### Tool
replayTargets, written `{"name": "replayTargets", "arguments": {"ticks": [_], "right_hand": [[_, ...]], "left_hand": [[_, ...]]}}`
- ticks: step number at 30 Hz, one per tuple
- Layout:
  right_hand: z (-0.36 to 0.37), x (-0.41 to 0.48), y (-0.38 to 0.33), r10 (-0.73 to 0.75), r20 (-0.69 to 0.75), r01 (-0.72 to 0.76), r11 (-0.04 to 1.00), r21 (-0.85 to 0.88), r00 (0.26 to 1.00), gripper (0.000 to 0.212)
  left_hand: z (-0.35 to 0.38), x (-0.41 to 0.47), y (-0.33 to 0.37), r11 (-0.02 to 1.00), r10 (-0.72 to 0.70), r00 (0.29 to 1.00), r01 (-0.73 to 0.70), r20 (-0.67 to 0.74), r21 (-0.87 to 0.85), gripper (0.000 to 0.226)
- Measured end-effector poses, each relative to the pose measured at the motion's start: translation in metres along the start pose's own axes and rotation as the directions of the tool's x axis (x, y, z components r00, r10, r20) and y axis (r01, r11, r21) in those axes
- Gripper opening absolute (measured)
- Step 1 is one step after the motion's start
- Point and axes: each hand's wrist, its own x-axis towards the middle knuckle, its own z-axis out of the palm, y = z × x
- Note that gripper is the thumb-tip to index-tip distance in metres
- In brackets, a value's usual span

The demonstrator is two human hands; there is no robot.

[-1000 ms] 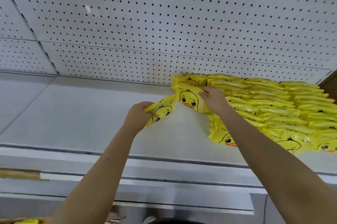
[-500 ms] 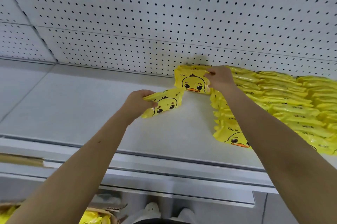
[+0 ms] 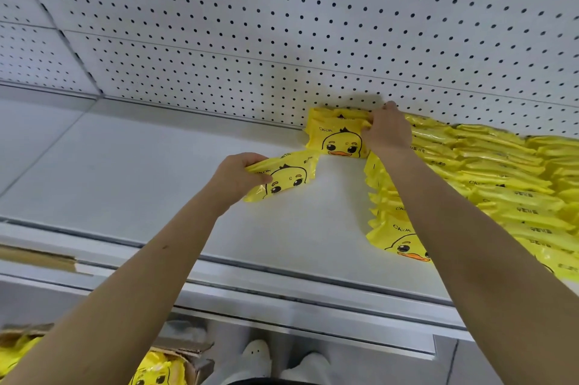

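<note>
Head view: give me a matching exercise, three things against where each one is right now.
1. tilted yellow duck-print plastic pack, left hand grips it
2. upright yellow duck-print plastic pack, right hand grips it
3. brown cardboard box

A. below the grey metal shelf, bottom left
B. against the white perforated back panel
C. over the shelf's middle

Pairs: 1-C, 2-B, 3-A

Glossy, crinkly plastic film on the lifted duck pack [image 3: 288, 176] over the shelf [image 3: 156, 171]. Same shine on the upright duck pack [image 3: 336, 137] at the shelf's back and the stacked packs [image 3: 501, 171] on the shelf (smooth, matt painted metal). Matt perforated panel [image 3: 282, 24] behind the shelf; rough cardboard box [image 3: 188, 350] below it.
</note>
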Motion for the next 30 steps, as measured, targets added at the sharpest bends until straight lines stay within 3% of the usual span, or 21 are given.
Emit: {"name": "replayTargets", "arguments": {"ticks": [4,7,14,17,20,24,27,30], "right_hand": [[0.003,-0.007,0.005,-0.167,-0.048,0.169,0.984,0.047,0.985,0.046],[0.005,-0.007,-0.001,-0.255,-0.053,0.258,0.964,0.060,0.965,0.043],[0.011,0.005,-0.012,-0.095,-0.097,0.100,0.993,0.058,0.991,0.031],[0.010,0.009,-0.011,-0.099,-0.088,0.105,0.992,0.075,0.991,0.035],[0.001,0.005,-0.001,-0.116,-0.097,0.137,0.957,0.255,0.989,0.037],[-0.019,-0.013,0.020,-0.050,-0.089,0.093,0.806,0.584,0.995,0.020],[-0.034,-0.030,0.032,-0.065,0.063,0.011,0.776,0.631,0.996,0.016],[-0.039,-0.044,0.041,-0.041,0.061,-0.005,0.785,0.620,0.997,0.016]], "left_hand": [[0.005,0.002,-0.001,1.000,0.000,1.000,0.000,0.009,-0.001,0.025],[0.009,0.005,-0.001,1.000,-0.003,1.000,0.003,0.015,-0.019,0.024],[0.012,0.007,-0.002,1.000,-0.012,1.000,0.012,0.019,-0.010,0.026],[0.010,0.008,-0.001,1.000,-0.014,0.999,0.014,0.031,0.003,0.024],[0.013,0.012,0.006,0.999,0.016,0.999,-0.018,0.050,0.039,0.023],[0.027,0.028,0.019,0.992,0.082,0.991,-0.091,0.104,0.090,0.023],[0.046,0.049,0.034,0.971,0.143,0.980,-0.165,0.136,0.172,0.030],[0.068,0.072,0.045,0.930,0.201,0.972,-0.229,0.124,0.289,0.038]]}}
